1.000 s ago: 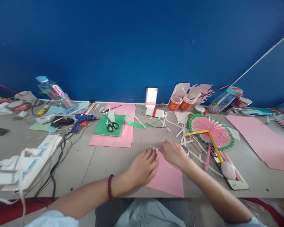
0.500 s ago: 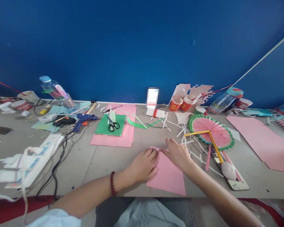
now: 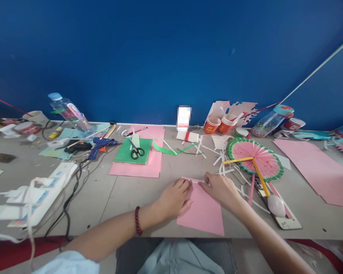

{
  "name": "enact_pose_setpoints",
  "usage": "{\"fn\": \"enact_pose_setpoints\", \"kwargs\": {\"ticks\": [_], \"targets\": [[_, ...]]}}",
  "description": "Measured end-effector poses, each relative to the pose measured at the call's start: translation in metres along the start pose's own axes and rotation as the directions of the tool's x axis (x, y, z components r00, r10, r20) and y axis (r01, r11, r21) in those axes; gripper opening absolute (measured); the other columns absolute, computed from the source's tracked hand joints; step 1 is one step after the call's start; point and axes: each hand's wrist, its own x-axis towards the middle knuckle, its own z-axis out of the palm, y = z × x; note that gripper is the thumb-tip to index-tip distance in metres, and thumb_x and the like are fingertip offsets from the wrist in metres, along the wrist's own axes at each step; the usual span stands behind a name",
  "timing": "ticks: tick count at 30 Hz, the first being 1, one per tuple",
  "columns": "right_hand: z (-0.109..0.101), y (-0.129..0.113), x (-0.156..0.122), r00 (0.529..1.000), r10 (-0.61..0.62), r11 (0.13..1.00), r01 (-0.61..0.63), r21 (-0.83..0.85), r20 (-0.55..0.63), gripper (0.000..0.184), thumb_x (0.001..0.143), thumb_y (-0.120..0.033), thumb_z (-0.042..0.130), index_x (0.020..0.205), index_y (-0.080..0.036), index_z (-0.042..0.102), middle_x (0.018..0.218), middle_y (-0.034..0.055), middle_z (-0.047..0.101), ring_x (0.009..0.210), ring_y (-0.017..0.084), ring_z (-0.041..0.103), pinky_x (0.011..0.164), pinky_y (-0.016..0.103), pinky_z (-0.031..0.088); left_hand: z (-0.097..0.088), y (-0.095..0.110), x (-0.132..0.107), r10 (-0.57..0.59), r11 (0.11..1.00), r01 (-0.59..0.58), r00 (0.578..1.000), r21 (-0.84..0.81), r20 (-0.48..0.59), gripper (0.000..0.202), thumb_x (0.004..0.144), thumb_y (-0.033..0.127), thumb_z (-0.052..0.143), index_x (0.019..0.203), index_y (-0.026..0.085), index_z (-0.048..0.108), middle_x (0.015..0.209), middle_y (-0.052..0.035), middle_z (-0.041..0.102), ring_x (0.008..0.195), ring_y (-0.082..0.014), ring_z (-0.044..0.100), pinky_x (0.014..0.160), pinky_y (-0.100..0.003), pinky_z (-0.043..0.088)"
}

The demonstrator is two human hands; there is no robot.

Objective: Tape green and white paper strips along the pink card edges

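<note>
A pink paper sheet lies on the grey table right in front of me. My left hand rests flat on its left edge, fingers pressing the far left corner. My right hand presses along the sheet's far edge, where a narrow fold shows. A red bead bracelet sits on my left wrist. Neither hand lifts the sheet.
A watermelon paper fan with yellow sticks lies to the right among white paper strips. Black scissors rest on green paper over a pink sheet. A blue glue gun, power strip, bottle, red cups and another pink sheet surround.
My right hand has slid to the right along the sheet's far edge. My left hand has stayed on the left corner.
</note>
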Motion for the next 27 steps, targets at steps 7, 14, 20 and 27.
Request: {"fn": "enact_pose_setpoints", "kwargs": {"ticks": [7,14,20,27], "targets": [[0.0038,-0.0040,-0.0034,1.000,-0.002,0.999,0.001,-0.049,-0.020,0.027,0.091,-0.039,0.044,0.086,-0.020,0.062,0.078,0.0067,0.070,0.077,0.022,0.067,0.060,0.027,0.034,0.0005,0.0009,-0.0006,-0.002,1.000,0.002,1.000,0.014,0.001,0.056,0.090,0.041,0.044,0.132,0.004,0.042,0.121,-0.0149,0.052,0.116,-0.0275,0.043,0.100,-0.037,0.037],[0.0047,-0.0046,-0.0027,1.000,-0.001,0.999,0.000,-0.053,-0.028,0.027,0.091,-0.041,0.045,0.087,-0.020,0.062,0.081,0.0070,0.070,0.078,0.023,0.066,0.059,0.027,0.035,0.0007,0.0023,-0.0010,-0.026,0.999,0.025,0.999,0.024,0.035,0.058,0.090,0.041,0.041,0.135,0.004,0.038,0.123,-0.0157,0.051,0.117,-0.0282,0.041,0.100,-0.038,0.036],[0.0002,-0.0032,0.0006,1.000,0.004,0.998,-0.002,-0.055,0.027,0.027,0.091,-0.042,0.045,0.089,-0.021,0.062,0.082,0.0076,0.071,0.081,0.024,0.067,0.060,0.027,0.035,0.0004,0.0008,-0.0010,-0.023,1.000,0.023,0.998,0.002,0.056,0.059,0.090,0.041,0.041,0.138,0.006,0.033,0.121,-0.0140,0.051,0.114,-0.0274,0.042,0.096,-0.038,0.038],[-0.0028,-0.0028,0.0021,0.999,0.002,0.999,-0.001,-0.045,0.042,0.028,0.090,-0.043,0.046,0.089,-0.021,0.062,0.082,0.0072,0.071,0.082,0.025,0.067,0.059,0.028,0.035,-0.0001,0.0004,-0.0004,-0.035,0.999,0.036,0.998,-0.017,0.056,0.061,0.089,0.040,0.044,0.139,0.009,0.030,0.119,-0.0125,0.050,0.113,-0.0267,0.041,0.095,-0.037,0.039]]}}
